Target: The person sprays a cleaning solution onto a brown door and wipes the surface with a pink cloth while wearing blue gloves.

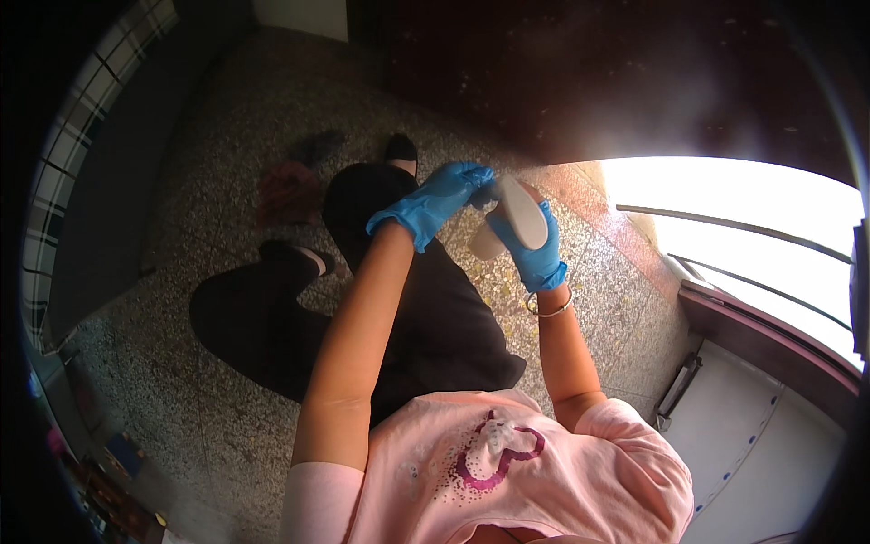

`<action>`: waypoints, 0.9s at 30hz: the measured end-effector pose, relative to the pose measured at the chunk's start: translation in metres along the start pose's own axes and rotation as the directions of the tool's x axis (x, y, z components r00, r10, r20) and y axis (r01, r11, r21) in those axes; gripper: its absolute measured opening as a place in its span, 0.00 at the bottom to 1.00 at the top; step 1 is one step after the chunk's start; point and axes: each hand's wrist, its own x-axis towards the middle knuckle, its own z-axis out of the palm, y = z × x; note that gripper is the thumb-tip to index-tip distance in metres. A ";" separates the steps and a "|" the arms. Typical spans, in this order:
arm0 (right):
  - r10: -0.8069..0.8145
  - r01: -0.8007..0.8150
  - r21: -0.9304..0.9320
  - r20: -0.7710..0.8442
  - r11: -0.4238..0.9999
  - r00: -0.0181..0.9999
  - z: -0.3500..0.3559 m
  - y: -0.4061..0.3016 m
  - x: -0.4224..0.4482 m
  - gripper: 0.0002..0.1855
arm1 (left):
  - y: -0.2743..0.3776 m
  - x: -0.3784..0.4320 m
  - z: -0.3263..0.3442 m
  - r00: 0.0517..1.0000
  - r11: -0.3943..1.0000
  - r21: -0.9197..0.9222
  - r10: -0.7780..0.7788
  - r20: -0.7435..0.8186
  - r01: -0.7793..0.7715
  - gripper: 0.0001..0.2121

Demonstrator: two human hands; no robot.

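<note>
My right hand (533,238), in a blue disposable glove, grips what looks like a shoe with a pale, smooth sole (525,212). The sole faces up towards me and slants. A second pale rounded part (486,243) shows below it, left of my fingers; whether it belongs to the same shoe I cannot tell. Close by on the left is my left hand (445,190), gloved the same way, its fingers bunched near the sole's far end. Something dark blue (484,195) lies under those fingertips, too blurred to name. Both hands are above the floor, beyond my right knee.
Terrazzo floor (224,306) spreads around my bent legs in black trousers (428,313). A crumpled reddish cloth (291,190) lies on it at the left. Dark red furniture (578,75) overhangs the far side. Glare fills the opening (734,217) at right, above a white panel (741,421).
</note>
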 end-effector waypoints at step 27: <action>0.510 -0.369 0.357 -0.515 0.858 0.689 -0.087 0.178 0.029 0.21 | -0.005 0.020 -0.008 0.953 0.994 -0.099 -0.083 -0.292 0.056 0.11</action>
